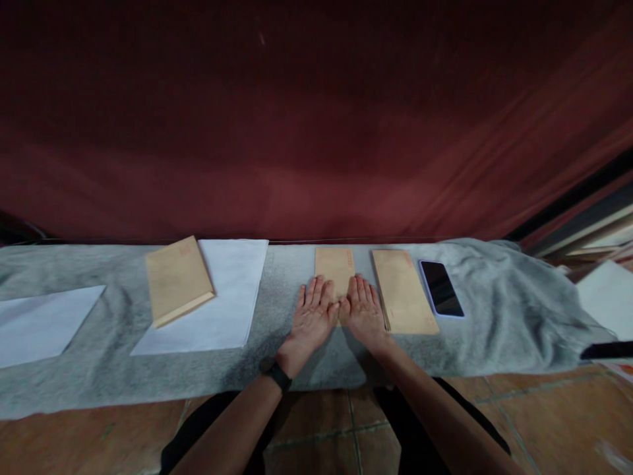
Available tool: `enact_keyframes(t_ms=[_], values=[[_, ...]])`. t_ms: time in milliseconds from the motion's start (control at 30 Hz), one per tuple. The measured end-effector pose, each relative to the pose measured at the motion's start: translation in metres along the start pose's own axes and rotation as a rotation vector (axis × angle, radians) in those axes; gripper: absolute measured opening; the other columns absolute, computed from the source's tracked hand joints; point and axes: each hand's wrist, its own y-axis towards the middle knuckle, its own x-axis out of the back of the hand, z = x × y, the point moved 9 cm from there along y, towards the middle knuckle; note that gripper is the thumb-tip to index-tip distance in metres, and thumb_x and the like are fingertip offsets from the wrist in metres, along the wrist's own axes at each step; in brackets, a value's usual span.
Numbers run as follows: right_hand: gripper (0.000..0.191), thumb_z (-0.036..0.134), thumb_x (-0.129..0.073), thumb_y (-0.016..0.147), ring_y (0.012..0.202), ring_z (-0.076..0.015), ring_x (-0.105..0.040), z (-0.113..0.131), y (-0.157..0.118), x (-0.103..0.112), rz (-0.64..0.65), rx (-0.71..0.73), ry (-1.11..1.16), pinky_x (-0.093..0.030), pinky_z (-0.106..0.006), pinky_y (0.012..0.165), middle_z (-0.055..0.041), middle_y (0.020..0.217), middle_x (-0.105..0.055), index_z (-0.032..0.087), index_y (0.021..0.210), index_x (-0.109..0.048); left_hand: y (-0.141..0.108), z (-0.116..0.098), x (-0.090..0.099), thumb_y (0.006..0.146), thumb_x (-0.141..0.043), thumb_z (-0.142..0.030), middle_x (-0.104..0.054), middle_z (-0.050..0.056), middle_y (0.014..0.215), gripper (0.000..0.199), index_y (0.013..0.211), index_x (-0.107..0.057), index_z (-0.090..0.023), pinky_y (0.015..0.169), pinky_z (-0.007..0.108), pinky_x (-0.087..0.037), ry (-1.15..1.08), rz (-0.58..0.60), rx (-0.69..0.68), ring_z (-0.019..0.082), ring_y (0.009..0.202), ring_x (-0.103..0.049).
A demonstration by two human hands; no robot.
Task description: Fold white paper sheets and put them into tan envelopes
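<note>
A brown paper envelope (334,262) lies upright in front of me on the grey cloth. My left hand (312,310) rests flat on its left side, fingers stretched forward, and a dark watch (275,374) sits on that wrist. My right hand (363,310) presses flat on the envelope's right side, open, with the two thumbs nearly meeting over the middle. The hands cover most of the envelope's lower part. Just right of my right hand is a stack of brown envelopes (405,290), lying close beside its fingers.
A phone (444,288) lies right of the stack. On the left, brown envelopes (179,277) overlap white paper sheets (230,297); another white sheet (44,323) lies farther left. Grey cloth (277,284) covers the narrow surface, with a dark red curtain-like backdrop (316,132) behind and tiled floor (326,429) below.
</note>
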Motion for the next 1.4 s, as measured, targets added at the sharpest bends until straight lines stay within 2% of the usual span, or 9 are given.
enact_keyframes(t_ms=[200,433,533,633,767,867,1033,1267,1400], values=[[0.058,0.032,-0.032,0.106,0.148,-0.0325,-0.038,-0.004,-0.002,0.001,0.016,0.009,0.017,-0.029,-0.051,0.12,-0.024,0.158,-0.041,0.0,0.154,-0.039,-0.003,0.0,0.004,0.104,-0.037,-0.045,-0.03,0.014,0.166,0.062,0.157,-0.037,-0.014,0.127,0.05,-0.018,-0.025,-0.034,-0.012,0.028,0.155,-0.024],[0.058,0.032,-0.033,0.106,0.146,-0.0328,-0.04,-0.004,-0.002,0.002,0.066,0.012,0.001,-0.031,-0.05,0.119,-0.0232,0.159,-0.041,0.0,0.153,-0.04,-0.002,-0.001,0.007,0.105,-0.033,-0.044,-0.032,0.015,0.165,0.065,0.159,-0.031,-0.009,0.128,0.05,-0.017,-0.042,-0.05,-0.031,0.026,0.156,-0.023],[0.057,0.031,-0.032,0.105,0.147,-0.0323,-0.039,-0.006,-0.002,0.002,0.088,0.011,-0.008,-0.031,-0.048,0.12,-0.0233,0.158,-0.041,-0.001,0.152,-0.042,-0.005,-0.011,0.013,0.106,-0.032,-0.043,-0.03,0.014,0.166,0.064,0.16,-0.028,-0.009,0.129,0.049,-0.016,-0.061,-0.075,-0.09,0.025,0.157,-0.02],[0.055,0.026,-0.031,0.104,0.149,-0.0297,-0.038,-0.012,-0.001,0.0,0.14,0.06,-0.007,-0.032,-0.046,0.12,-0.0217,0.159,-0.041,0.001,0.151,-0.044,-0.012,-0.034,0.018,0.107,-0.029,-0.041,-0.026,0.011,0.168,0.061,0.161,-0.024,-0.012,0.129,0.047,-0.017,-0.11,-0.084,-0.223,0.023,0.157,-0.019],[0.056,0.017,-0.032,0.099,0.151,-0.0258,-0.034,-0.02,-0.001,-0.006,0.247,0.188,0.019,-0.033,-0.044,0.122,-0.0192,0.16,-0.042,0.003,0.151,-0.044,-0.021,-0.057,0.015,0.106,-0.028,-0.053,-0.024,0.013,0.169,0.069,0.161,-0.024,-0.011,0.129,0.046,-0.017,-0.158,-0.057,-0.325,0.024,0.157,-0.018],[0.058,0.02,-0.032,0.099,0.153,-0.026,-0.031,-0.026,-0.001,-0.007,0.288,0.229,0.053,-0.033,-0.046,0.122,-0.019,0.161,-0.039,0.003,0.153,-0.041,-0.023,-0.062,0.013,0.103,-0.028,-0.064,-0.025,0.015,0.168,0.078,0.16,-0.028,-0.01,0.128,0.049,-0.017,-0.154,-0.038,-0.319,0.027,0.157,-0.018],[0.058,0.024,-0.03,0.101,0.153,-0.0244,-0.03,-0.032,0.0,-0.008,0.324,0.241,0.104,-0.031,-0.047,0.123,-0.0164,0.163,-0.037,0.006,0.155,-0.039,-0.025,-0.064,0.013,0.102,-0.025,-0.068,-0.029,0.018,0.166,0.083,0.156,-0.036,-0.006,0.128,0.049,-0.015,-0.127,-0.019,-0.33,0.029,0.157,-0.019],[0.059,0.011,-0.034,0.095,0.15,-0.0245,-0.037,-0.035,0.006,-0.003,0.349,0.254,0.16,-0.037,-0.047,0.121,-0.0157,0.16,-0.042,0.008,0.153,-0.043,-0.032,-0.073,0.011,0.101,-0.025,-0.069,-0.032,0.019,0.165,0.083,0.156,-0.035,-0.007,0.128,0.048,-0.014,-0.128,0.034,-0.438,0.028,0.157,-0.019],[0.06,0.007,-0.036,0.092,0.148,-0.0242,-0.04,-0.034,0.011,-0.002,0.358,0.258,0.143,-0.037,-0.042,0.121,-0.0184,0.158,-0.044,0.003,0.151,-0.045,-0.033,-0.078,0.013,0.102,-0.021,-0.067,-0.036,0.015,0.164,0.08,0.157,-0.035,-0.011,0.128,0.045,-0.013,-0.144,0.072,-0.477,0.025,0.156,-0.023]])
